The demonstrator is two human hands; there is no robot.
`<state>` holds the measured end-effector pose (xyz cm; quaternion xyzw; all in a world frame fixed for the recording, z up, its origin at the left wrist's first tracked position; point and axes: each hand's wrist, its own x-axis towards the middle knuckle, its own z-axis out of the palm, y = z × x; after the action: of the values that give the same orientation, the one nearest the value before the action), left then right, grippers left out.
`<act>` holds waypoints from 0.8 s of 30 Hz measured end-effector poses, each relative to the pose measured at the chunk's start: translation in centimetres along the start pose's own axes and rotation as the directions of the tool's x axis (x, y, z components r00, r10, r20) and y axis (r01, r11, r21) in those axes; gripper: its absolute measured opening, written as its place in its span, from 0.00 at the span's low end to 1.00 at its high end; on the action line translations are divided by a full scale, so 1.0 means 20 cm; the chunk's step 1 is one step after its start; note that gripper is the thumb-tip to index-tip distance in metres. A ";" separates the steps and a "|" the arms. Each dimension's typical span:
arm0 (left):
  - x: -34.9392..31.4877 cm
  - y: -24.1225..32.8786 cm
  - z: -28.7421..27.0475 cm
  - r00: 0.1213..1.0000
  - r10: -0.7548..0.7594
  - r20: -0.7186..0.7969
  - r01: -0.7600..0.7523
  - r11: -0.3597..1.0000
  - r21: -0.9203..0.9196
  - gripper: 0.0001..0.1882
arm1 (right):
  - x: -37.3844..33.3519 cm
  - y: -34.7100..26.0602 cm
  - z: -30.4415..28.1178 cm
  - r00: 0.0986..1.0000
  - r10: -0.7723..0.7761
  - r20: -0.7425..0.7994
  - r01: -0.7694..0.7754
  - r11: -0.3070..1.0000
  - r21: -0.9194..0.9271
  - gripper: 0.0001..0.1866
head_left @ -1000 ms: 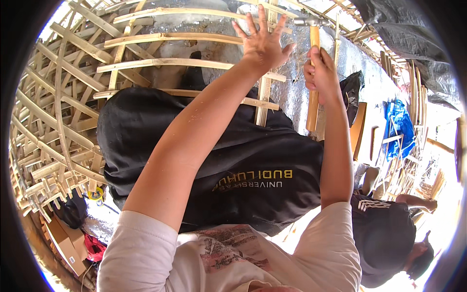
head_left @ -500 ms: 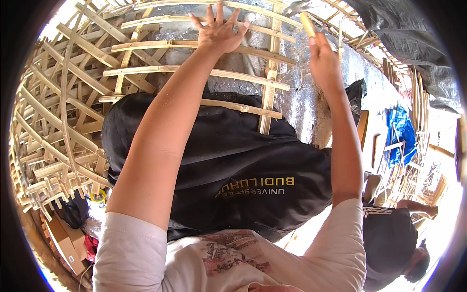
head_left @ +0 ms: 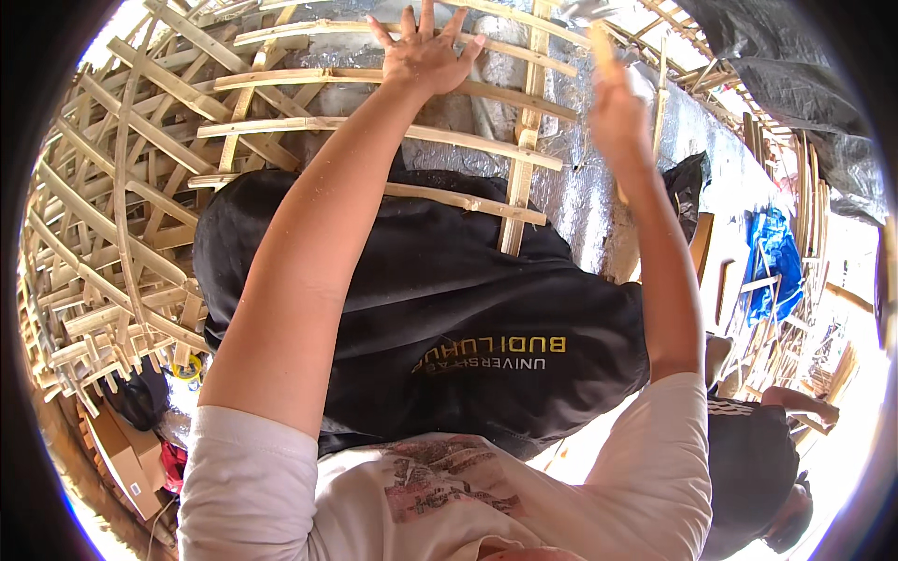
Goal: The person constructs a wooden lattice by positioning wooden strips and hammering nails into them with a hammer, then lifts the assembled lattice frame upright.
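My left hand [head_left: 428,61], fingers spread, lies across the upper slats of a lattice frame [head_left: 468,201] made of pale wooden or bamboo strips. My right hand [head_left: 619,117] is closed around the yellowish handle of a hammer [head_left: 603,45], to the right of the frame. Motion smears this hand and the hammer, and the metal hammer head is partly cut by the top edge of the view. An upright strip [head_left: 520,178] crosses the slat ends between my hands. Black cloth [head_left: 449,271] covers my lap beneath the frame's near end.
Several lattice panels [head_left: 154,215] are piled at the left. Silvery sheeting [head_left: 571,206] lies under and beside the frame. A cardboard box [head_left: 126,458] stands at lower left. Another person [head_left: 753,467] is at lower right, with a blue plastic sheet [head_left: 774,262] and upright sticks beyond.
The hammer head has shifted slightly right and upward, and my right hand has become blurred. My left hand keeps its spread pose on the slats, which sit slightly higher in view.
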<state>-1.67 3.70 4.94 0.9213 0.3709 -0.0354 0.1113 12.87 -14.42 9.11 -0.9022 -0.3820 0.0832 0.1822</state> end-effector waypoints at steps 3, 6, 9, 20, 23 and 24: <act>-0.01 0.05 -0.03 0.998 -0.028 0.060 0.027 0.999 0.026 0.35 | 0.06 0.18 0.11 0.985 -0.127 0.116 0.154 0.954 -0.259 0.14; -0.02 0.06 -0.04 0.999 -0.028 0.033 0.026 0.998 0.051 0.35 | 0.02 0.01 -0.07 0.991 0.039 0.126 -0.043 0.999 0.025 0.14; -0.02 0.06 -0.07 0.999 -0.015 0.050 0.012 0.998 0.056 0.34 | 0.01 0.08 -0.10 0.966 -0.190 -0.177 0.197 0.980 0.019 0.14; 0.12 -0.11 0.24 0.953 0.004 -0.303 -0.012 1.000 -0.023 0.35 | -0.70 0.28 -0.32 0.773 -0.094 0.627 -0.465 -0.756 0.461 0.16; 0.04 -0.18 0.20 0.930 0.075 -0.359 -0.114 0.990 -0.088 0.34 | -0.77 0.55 -0.08 0.818 0.009 0.575 -0.312 -0.833 0.457 0.18; -0.02 -0.20 0.18 0.930 0.108 -0.352 -0.170 0.974 -0.150 0.33 | -0.78 0.58 -0.07 0.829 0.000 0.559 -0.306 -0.837 0.454 0.18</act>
<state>-4.72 5.37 0.82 0.9238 0.3196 0.1663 0.1293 10.13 -33.42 6.07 -0.1797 0.2093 0.4992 0.8214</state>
